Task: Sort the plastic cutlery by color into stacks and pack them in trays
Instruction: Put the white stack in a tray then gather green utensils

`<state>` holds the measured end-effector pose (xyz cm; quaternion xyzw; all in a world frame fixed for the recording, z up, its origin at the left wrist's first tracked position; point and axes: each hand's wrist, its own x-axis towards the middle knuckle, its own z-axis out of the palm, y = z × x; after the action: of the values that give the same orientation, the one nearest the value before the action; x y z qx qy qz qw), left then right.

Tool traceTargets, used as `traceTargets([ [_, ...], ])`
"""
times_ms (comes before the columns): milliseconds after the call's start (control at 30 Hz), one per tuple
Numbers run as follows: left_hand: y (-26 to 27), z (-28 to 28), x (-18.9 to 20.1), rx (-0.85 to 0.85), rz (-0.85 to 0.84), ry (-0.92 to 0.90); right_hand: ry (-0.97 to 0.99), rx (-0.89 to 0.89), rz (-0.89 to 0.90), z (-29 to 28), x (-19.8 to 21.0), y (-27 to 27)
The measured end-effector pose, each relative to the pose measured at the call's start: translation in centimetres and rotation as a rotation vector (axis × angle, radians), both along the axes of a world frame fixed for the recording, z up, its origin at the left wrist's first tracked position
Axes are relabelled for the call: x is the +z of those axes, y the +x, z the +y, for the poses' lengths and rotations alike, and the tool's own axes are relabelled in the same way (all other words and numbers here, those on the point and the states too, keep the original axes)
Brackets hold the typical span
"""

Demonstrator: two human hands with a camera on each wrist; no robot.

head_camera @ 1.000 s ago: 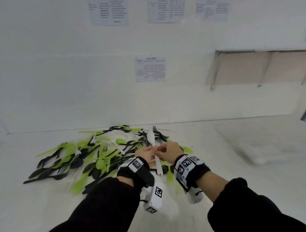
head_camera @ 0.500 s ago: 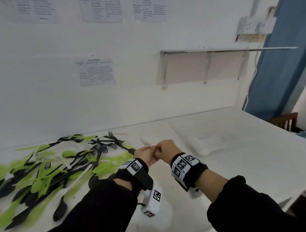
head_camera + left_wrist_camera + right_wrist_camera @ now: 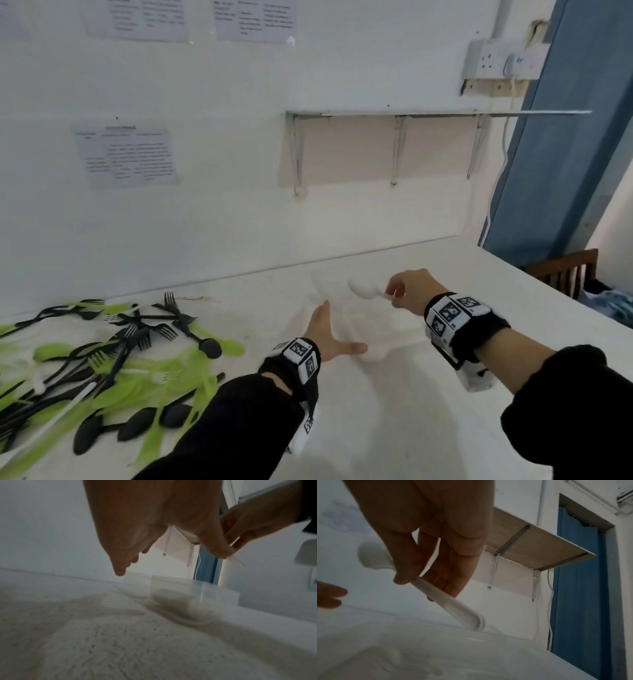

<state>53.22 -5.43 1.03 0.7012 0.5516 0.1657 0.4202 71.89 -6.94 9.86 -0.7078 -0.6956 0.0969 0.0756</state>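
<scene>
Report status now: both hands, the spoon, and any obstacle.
Right hand pinches white spoon above clear tray. Left hand open, beside tray. No obstacle seen.

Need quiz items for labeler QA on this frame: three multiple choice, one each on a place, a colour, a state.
1. Where does the mixed cutlery pile lie on the table?
A. to the person's left
B. to the person's right
C. under the blue door

2. What colour is the spoon in the right hand?
A. green
B. black
C. white

3. How is the left hand?
A. gripping a fork
B. open, fingers straight, holding nothing
C. closed in a fist

Key:
1 A, the green and black pieces spread along the left edge of the head view.
2 C, bowl and handle show white in the head and right wrist views.
3 B, its fingers and thumb are spread over the table.
</scene>
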Motion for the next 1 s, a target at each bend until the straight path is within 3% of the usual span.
traceTargets([
  [133,2.5,1.8,-0.8,-0.038,0.126,-0.036,-0.189,0.148,-0.190,2.3,-1.5,3.8],
  [400,5.0,3.3,-1.5,-0.001,0.208,-0.124,-0.396,0.416,-0.323,5.8,-4.8,5.3],
  [667,4.8,3.6,-1.9,0.042,0.250,-0.141,-0.453,0.623,-0.381,7.3,-5.9,4.6],
  [1000,5.0,3.7,-1.9,0.050,0.253,-0.147,-0.475,0.701,-0.409,7.3,-6.5,3.6],
])
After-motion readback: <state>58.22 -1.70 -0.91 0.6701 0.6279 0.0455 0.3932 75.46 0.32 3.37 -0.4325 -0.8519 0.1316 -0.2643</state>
